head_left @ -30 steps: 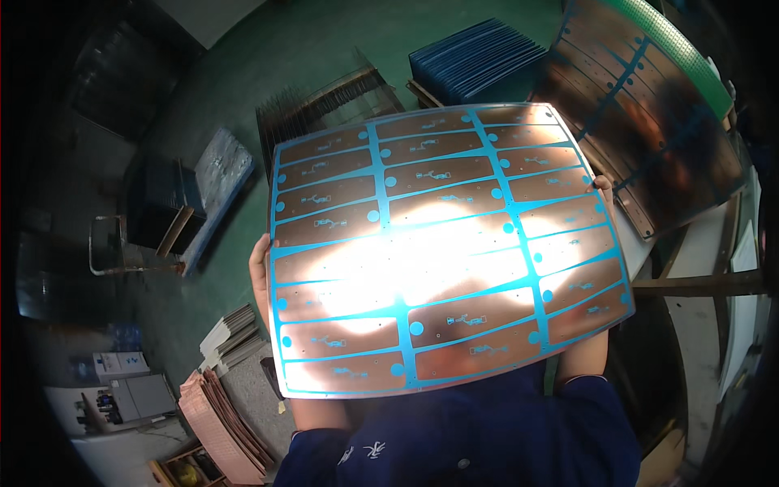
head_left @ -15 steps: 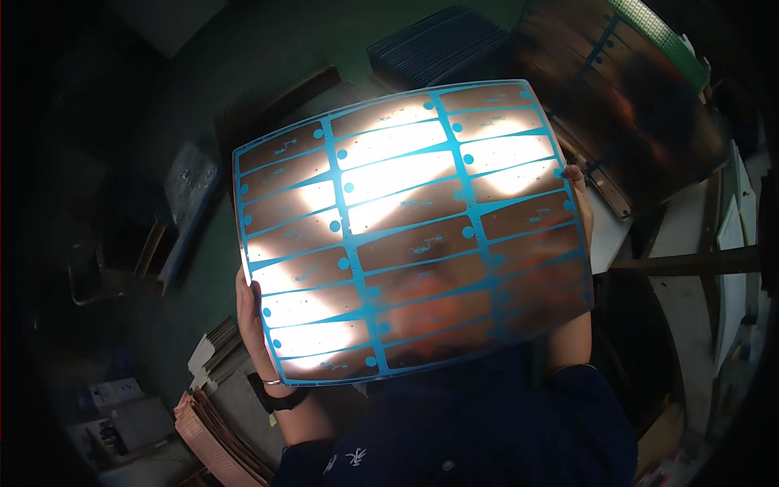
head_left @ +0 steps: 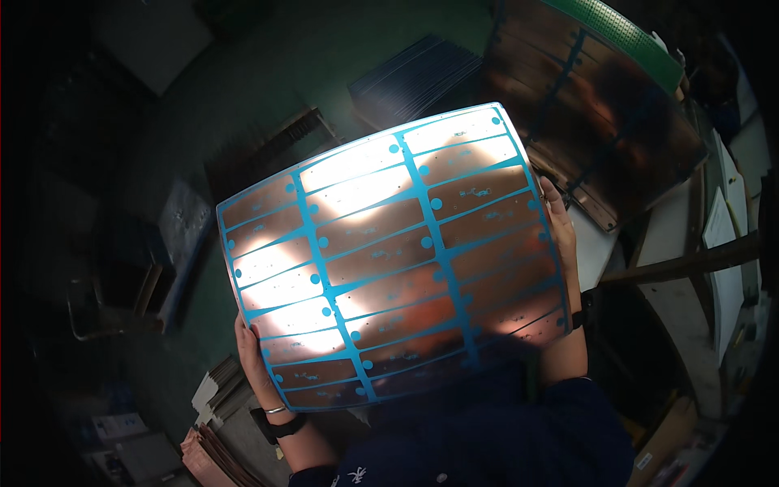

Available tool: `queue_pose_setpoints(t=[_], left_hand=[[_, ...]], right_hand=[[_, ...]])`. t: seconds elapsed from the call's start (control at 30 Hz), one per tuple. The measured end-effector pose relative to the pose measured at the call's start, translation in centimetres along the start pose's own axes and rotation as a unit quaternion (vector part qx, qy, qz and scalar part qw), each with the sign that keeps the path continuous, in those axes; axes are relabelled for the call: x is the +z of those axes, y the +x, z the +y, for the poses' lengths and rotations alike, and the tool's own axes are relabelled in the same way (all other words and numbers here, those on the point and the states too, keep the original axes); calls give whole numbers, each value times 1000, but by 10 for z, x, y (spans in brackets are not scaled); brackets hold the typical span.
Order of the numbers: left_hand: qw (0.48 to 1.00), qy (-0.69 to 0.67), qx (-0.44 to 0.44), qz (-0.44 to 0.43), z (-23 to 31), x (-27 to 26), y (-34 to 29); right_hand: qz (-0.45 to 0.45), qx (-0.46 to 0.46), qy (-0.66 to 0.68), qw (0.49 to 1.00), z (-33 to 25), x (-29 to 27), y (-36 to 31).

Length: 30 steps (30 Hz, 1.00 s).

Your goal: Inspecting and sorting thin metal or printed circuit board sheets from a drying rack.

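Note:
A large copper-coloured circuit board panel, patterned with blue lines and dots, is held up in front of my body. Bright light glares off its upper and left parts, and reddish reflections show lower down. My left hand grips its left edge near the lower corner. On the opposite side, my right hand closes round the right edge, fingertips showing over the rim. Both hands are partly hidden behind the panel.
More coppery panels lean at the upper right against a green perforated board. A dark stack of thin sheets stands beyond my panel. At lower left are stacked copper sheets; white sheets stand at the right.
The panel has shifted a little left and downward in the view, with both hands still on it. The bright reflections have moved across its surface.

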State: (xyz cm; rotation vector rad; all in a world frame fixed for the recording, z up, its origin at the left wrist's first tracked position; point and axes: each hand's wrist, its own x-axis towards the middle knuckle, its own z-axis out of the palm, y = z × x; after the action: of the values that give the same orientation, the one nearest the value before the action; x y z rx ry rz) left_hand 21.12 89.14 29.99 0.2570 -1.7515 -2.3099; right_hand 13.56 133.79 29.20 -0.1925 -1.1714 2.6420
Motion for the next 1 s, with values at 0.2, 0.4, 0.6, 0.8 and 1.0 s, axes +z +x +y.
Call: queue_pose_setpoints(t=[0.2, 0.4, 0.6, 0.8, 1.0], left_hand=[[996, -37, -32, -79, 26, 9, 16], [962, -257, -32, -82, 35, 24, 69], [996, -88, -14, 0, 3, 54, 122], [981, 165, 59, 88, -40, 79, 165], [919, 365, 106, 106, -70, 108, 193]], right_hand=[[-94, 240, 22, 966, -15, -48, 16], [-262, 110, 67, 956, -14, -47, 35], [-148, -131, -24, 980, -23, 72, 29], [-188, -194, -347, 898, 1, 145, 36], [-140, -259, -396, 870, 68, 157, 50]])
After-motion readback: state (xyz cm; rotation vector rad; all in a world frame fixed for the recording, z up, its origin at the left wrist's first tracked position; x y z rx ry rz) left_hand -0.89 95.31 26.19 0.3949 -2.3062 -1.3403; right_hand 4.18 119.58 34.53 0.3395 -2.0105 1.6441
